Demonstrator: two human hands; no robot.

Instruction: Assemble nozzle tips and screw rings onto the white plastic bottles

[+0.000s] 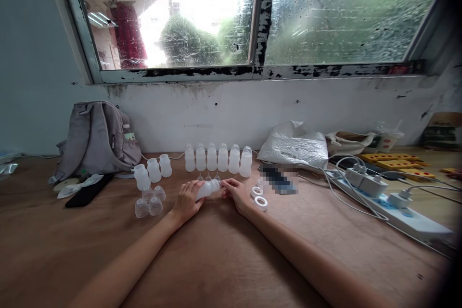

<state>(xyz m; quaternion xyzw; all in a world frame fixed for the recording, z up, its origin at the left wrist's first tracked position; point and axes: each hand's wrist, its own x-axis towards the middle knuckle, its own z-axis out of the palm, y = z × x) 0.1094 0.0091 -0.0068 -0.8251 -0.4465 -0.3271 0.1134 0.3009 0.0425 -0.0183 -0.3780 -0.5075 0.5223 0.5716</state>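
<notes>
My left hand [188, 199] is wrapped round a frosted white baby bottle [205, 190], which lies tilted with its neck toward the right. At the neck end, the fingers of my right hand [234, 193] pinch the clear teat [219, 183]; its tip is partly hidden by them. Just behind the held bottle stand a few more clear teats [208, 176]. White screw rings [260, 203] lie beside my right wrist. To the left are three open bottles [154, 170] and several clear domed caps [156, 206]. A row of capped bottles [223, 158] stands along the wall.
A grey backpack [96, 137] leans at the back left, near a black phone [89, 191] with a tissue [79, 186]. A silver bag [294, 147] sits at the back right. A power strip [415, 219] with plugs and loose cables runs down the right side.
</notes>
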